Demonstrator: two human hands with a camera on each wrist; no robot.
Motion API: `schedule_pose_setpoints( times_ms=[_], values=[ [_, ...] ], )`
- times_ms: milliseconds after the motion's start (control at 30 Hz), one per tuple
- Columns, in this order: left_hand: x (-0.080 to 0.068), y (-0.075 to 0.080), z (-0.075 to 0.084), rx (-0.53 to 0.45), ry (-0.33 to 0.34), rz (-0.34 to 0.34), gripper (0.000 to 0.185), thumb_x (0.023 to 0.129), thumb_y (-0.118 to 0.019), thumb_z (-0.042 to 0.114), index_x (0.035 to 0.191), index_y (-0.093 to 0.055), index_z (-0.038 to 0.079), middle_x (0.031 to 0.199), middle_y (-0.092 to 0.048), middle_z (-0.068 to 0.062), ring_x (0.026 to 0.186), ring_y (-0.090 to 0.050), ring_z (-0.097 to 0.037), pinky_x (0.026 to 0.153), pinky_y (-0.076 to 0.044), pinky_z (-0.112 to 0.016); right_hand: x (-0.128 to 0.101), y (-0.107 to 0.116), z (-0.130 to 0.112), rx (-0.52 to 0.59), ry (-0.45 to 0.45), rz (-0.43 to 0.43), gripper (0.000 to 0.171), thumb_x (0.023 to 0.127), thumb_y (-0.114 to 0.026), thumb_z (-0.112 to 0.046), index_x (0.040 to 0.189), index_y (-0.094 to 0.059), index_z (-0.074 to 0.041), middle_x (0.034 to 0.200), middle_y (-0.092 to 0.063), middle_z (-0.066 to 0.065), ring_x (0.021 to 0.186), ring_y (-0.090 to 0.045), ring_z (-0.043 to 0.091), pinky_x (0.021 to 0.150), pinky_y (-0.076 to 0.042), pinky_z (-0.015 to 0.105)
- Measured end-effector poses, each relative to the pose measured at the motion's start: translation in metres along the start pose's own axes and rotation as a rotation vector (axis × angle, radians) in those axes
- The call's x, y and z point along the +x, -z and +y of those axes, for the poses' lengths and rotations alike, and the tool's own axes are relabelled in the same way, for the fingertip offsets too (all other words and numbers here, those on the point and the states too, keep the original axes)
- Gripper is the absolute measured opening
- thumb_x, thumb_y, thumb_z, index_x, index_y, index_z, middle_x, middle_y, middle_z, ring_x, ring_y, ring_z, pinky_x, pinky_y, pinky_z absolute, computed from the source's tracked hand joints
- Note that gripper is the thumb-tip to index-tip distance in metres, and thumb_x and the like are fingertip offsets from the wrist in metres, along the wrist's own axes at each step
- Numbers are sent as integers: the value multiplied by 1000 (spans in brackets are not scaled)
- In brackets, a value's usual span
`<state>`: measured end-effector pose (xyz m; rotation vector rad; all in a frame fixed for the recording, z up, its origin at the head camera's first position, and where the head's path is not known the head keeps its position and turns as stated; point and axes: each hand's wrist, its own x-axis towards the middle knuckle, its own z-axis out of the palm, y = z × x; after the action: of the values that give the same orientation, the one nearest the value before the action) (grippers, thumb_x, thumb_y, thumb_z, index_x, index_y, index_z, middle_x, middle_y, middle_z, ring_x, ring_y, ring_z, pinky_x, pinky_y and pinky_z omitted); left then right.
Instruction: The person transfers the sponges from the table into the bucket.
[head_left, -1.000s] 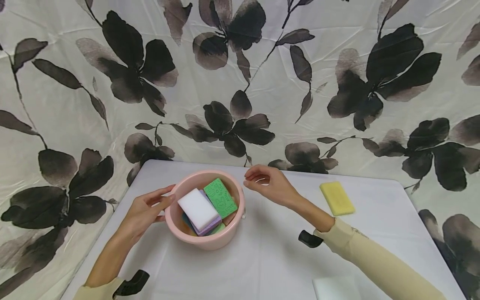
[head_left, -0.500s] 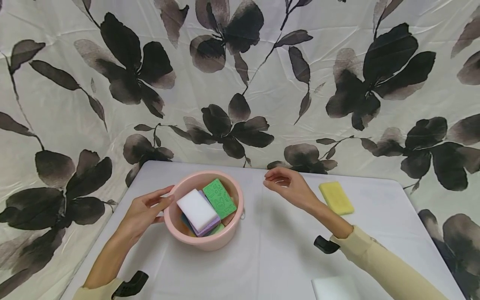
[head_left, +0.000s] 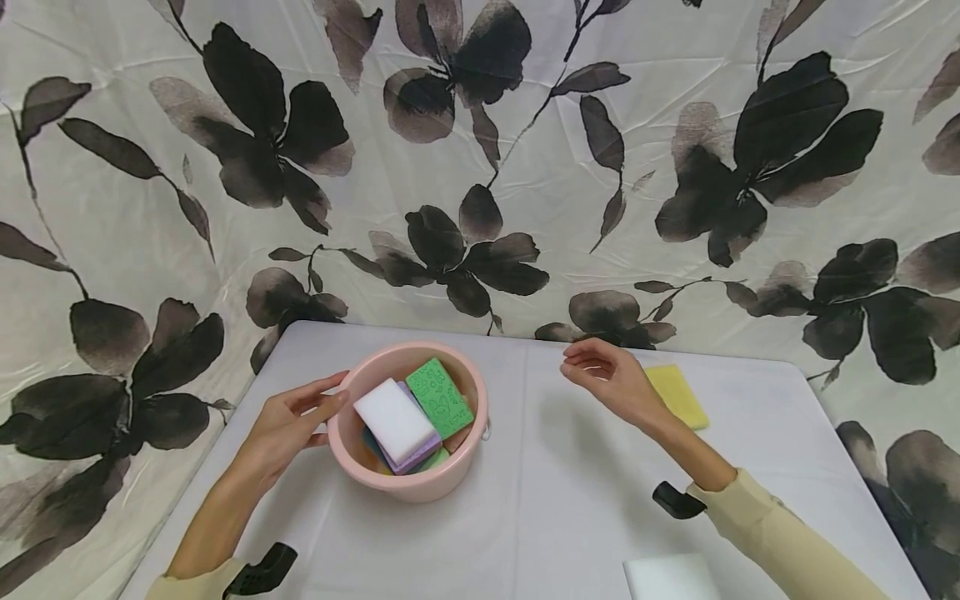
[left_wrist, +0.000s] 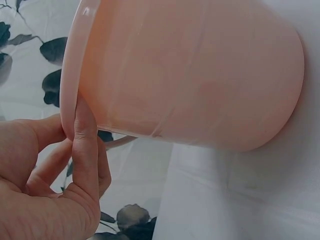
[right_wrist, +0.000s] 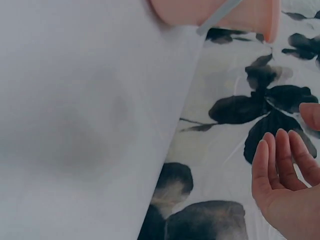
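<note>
A pink bucket (head_left: pixel 420 492) stands left of the middle of the table, and my left hand (head_left: pixel 288 429) pinches its rim from the left. The left wrist view shows thumb and fingers on either side of the bucket's rim (left_wrist: pixel 72 65). Inside the bucket lie a white sponge (head_left: pixel 396 417) on top of a purple one (head_left: pixel 415 456), a green sponge (head_left: pixel 440 398) and other pieces partly hidden below. My right hand (head_left: pixel 611 379) hovers above the table with nothing in it, fingers loosely bent. Just to its right a yellow sponge (head_left: pixel 678 396) is partly covered by that hand.
A white block, perhaps a sponge (head_left: pixel 671 575), lies at the near right, cut by the lower frame edge. White cloth covers the table (head_left: pixel 517 517). Behind the table's far edge hangs a flower-patterned curtain (head_left: pixel 465 167). A light handle (right_wrist: pixel 220 15) hangs at the bucket's side.
My right hand has moved right, away from the bucket and toward the yellow sponge, which it now partly overlaps. The left hand and the bucket have stayed put.
</note>
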<state>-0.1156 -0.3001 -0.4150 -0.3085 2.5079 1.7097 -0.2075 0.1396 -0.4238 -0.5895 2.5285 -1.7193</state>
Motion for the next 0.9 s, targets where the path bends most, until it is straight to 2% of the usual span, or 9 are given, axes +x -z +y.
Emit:
schedule_pose_setpoints(
  times_ms=[300, 400, 533, 900],
  values=[
    [4, 2, -3, -31, -21, -6, 64, 100, -68, 39, 153, -50, 9, 118, -63, -11, 93, -63, -4, 76, -61, -26, -9, 13, 20, -49, 3, 69, 26, 96, -75, -19, 116, -69, -3, 109, -71, 11, 100, -66, 15, 91, -53, 19],
    [5, 2, -3, -28, -21, -7, 64, 100, -68, 40, 153, -50, 9, 120, -62, -13, 93, -63, -4, 77, -60, -26, -12, 18, 28, -76, 2, 90, 27, 96, -75, -20, 117, -68, -4, 110, -70, 11, 100, -65, 12, 90, -53, 19],
    [3, 1, -3, -23, -20, -4, 64, 100, -68, 40, 153, -50, 9, 124, -60, -17, 94, -63, -4, 77, -60, -26, -17, 25, 36, -99, -6, 119, 29, 97, -74, -20, 118, -68, -3, 111, -70, 12, 100, -64, 10, 89, -52, 16],
    [-1, -1, -4, -15, -14, 7, 64, 100, -67, 42, 153, -50, 11, 124, -60, -16, 96, -62, -5, 77, -60, -26, -29, 44, 56, -143, -21, 196, 31, 97, -74, -21, 120, -68, 0, 111, -70, 16, 98, -63, 2, 87, -50, 11]
  ],
)
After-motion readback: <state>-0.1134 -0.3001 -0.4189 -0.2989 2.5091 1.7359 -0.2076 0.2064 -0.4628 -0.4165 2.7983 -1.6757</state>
